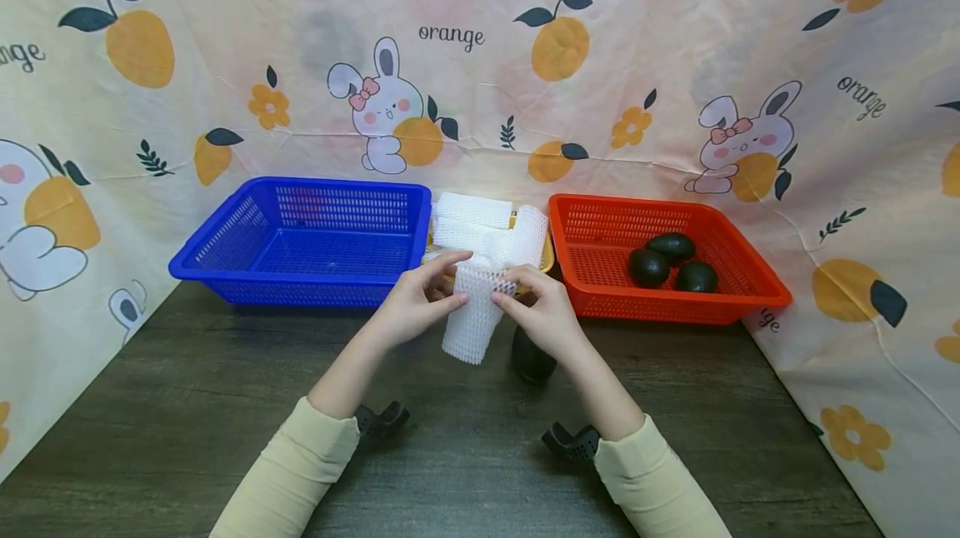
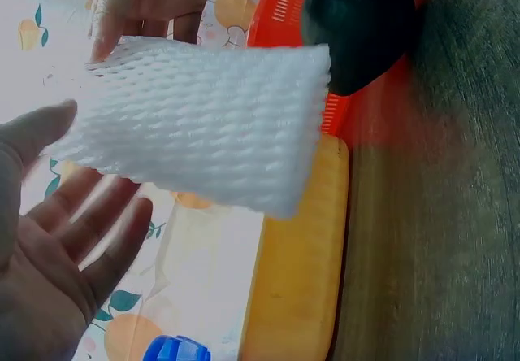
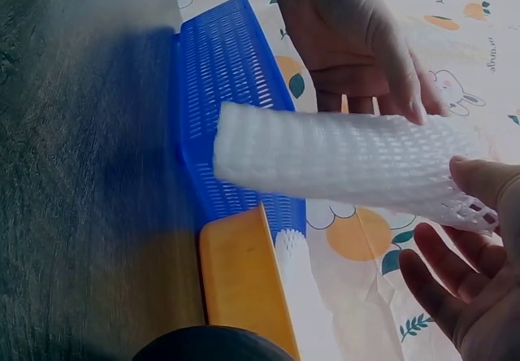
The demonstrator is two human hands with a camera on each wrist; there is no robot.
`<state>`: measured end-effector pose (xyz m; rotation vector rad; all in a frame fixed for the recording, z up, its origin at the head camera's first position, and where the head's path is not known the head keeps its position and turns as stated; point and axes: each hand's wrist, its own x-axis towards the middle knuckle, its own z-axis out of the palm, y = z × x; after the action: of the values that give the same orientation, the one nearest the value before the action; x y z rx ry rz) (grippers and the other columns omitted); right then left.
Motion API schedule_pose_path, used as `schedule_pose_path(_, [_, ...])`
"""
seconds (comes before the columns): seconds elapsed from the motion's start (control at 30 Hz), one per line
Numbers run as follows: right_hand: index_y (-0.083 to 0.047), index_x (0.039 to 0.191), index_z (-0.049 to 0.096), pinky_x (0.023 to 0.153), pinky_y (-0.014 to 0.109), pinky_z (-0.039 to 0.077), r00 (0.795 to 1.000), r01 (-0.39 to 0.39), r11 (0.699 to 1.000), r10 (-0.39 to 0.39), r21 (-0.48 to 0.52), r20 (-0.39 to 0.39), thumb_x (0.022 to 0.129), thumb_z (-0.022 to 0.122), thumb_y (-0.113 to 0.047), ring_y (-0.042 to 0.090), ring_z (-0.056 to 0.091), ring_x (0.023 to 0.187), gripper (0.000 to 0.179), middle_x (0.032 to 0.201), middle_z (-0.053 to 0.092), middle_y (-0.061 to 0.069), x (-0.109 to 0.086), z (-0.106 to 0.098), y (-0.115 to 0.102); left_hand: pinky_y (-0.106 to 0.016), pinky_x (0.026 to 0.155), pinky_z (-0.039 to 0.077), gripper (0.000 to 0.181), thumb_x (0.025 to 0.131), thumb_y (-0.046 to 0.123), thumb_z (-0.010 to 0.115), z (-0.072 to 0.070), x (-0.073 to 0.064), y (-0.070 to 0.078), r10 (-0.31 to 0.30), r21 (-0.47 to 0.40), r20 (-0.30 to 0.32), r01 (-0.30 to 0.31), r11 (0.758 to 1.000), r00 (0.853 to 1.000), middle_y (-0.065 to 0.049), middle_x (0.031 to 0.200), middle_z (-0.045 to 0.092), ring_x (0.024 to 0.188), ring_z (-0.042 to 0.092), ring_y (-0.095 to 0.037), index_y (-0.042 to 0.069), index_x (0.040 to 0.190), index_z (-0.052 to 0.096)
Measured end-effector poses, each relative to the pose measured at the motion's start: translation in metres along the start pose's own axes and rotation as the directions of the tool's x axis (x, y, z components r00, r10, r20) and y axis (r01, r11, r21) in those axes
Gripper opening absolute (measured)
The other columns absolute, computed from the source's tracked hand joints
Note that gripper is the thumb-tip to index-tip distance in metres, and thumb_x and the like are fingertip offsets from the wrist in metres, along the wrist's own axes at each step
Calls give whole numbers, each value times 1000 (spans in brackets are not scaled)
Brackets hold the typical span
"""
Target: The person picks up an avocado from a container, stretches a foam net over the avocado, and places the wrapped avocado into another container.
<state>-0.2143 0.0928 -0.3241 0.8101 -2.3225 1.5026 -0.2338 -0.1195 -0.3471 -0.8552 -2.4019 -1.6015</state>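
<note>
Both hands hold one white foam net sleeve (image 1: 472, 317) by its upper end, over the table. My left hand (image 1: 420, 295) pinches one side of the rim between thumb and fingers, and my right hand (image 1: 542, 309) pinches the other side. The sleeve hangs down with its lower end free; in the left wrist view the mesh sleeve (image 2: 203, 121) looks flattened. A dark green avocado (image 1: 531, 357) stands on the table beside my right hand, partly hidden by it. More foam net sleeves (image 1: 474, 211) lie in a yellow basket (image 3: 244, 271) behind the hands.
A blue basket (image 1: 300, 292) with nothing seen inside stands at the left. On the right, a red basket (image 1: 660, 305) holds several avocados (image 1: 672, 247). A printed cloth (image 1: 480, 105) hangs behind the dark wooden table (image 1: 465, 455).
</note>
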Motion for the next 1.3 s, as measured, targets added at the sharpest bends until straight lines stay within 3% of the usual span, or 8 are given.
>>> schedule_pose_path(0.13, [7, 93, 67, 72, 39, 52, 999, -1, 1000, 2, -30, 34, 83, 70, 3, 25, 60, 92, 11, 103, 66, 19, 0, 0, -1, -36, 71, 54, 48, 88, 6, 69, 1, 2, -13, 98, -21, 32, -98, 995, 995, -13, 116, 62, 92, 65, -23, 8, 133, 54])
schedule_pose_path(0.33, [8, 88, 66, 72, 37, 53, 993, 83, 997, -83, 4, 83, 83, 69, 6, 26, 59, 90, 7, 105, 63, 21, 0, 1, 6, -35, 72, 53, 17, 85, 4, 72, -1, 2, -16, 156, -1, 41, -157, 988, 987, -6, 113, 62, 97, 58, -20, 5, 100, 66])
schedule_pose_path(0.47, [11, 86, 66, 79, 34, 52, 992, 69, 981, -87, 180, 95, 84, 67, 8, 32, 55, 102, 3, 119, 56, 25, 1, -1, 21, -36, 81, 51, 8, 83, -1, 71, -6, 1, -17, 205, -142, 54, -196, 970, 977, -12, 128, 53, 116, 49, -27, 2, 89, 67])
schedule_pose_path(0.6, [12, 82, 61, 79, 31, 50, 992, 15, 929, -59, 371, 109, 86, 62, 10, 34, 51, 107, 5, 121, 53, 25, 2, -2, 41, -34, 85, 49, 5, 86, -2, 68, -11, -1, -17, 243, -375, 81, -197, 906, 967, -14, 131, 53, 123, 44, -36, 1, 82, 66])
schedule_pose_path(0.77, [0, 77, 64, 78, 30, 51, 986, -9, 857, -77, 516, 145, 86, 61, 6, 30, 52, 107, 11, 117, 58, 15, 2, -1, 50, -30, 79, 51, 4, 88, 11, 68, -12, -2, -16, 235, -550, 126, -130, 825, 964, -7, 115, 66, 113, 56, -28, 12, 84, 68])
schedule_pose_path(1.03, [-14, 92, 67, 82, 27, 49, 975, -36, 726, -125, 687, 183, 93, 62, -9, 15, 60, 93, 7, 97, 70, 2, 1, -1, 52, -22, 63, 50, 15, 89, 9, 65, -12, -5, -17, 120, -515, 84, -60, 855, 989, 1, 83, 68, 72, 61, -8, -6, 93, 64])
schedule_pose_path(1.17, [-12, 95, 64, 74, 23, 50, 972, -80, 710, -101, 700, 214, 94, 61, -13, 10, 60, 78, 3, 86, 69, 1, 0, -1, 52, -21, 63, 50, 13, 89, 0, 58, -12, -5, -22, 111, -585, 48, -63, 809, 993, 1, 81, 68, 71, 60, -7, 8, 91, 69])
schedule_pose_path(1.3, [-14, 96, 64, 70, 22, 50, 975, -93, 754, -65, 650, 215, 94, 61, -11, 9, 58, 75, 4, 83, 66, -1, 0, -2, 52, -20, 63, 48, 13, 93, 7, 60, -13, -5, -28, 105, -632, 18, -70, 772, 994, 4, 78, 67, 70, 59, -5, 15, 91, 70])
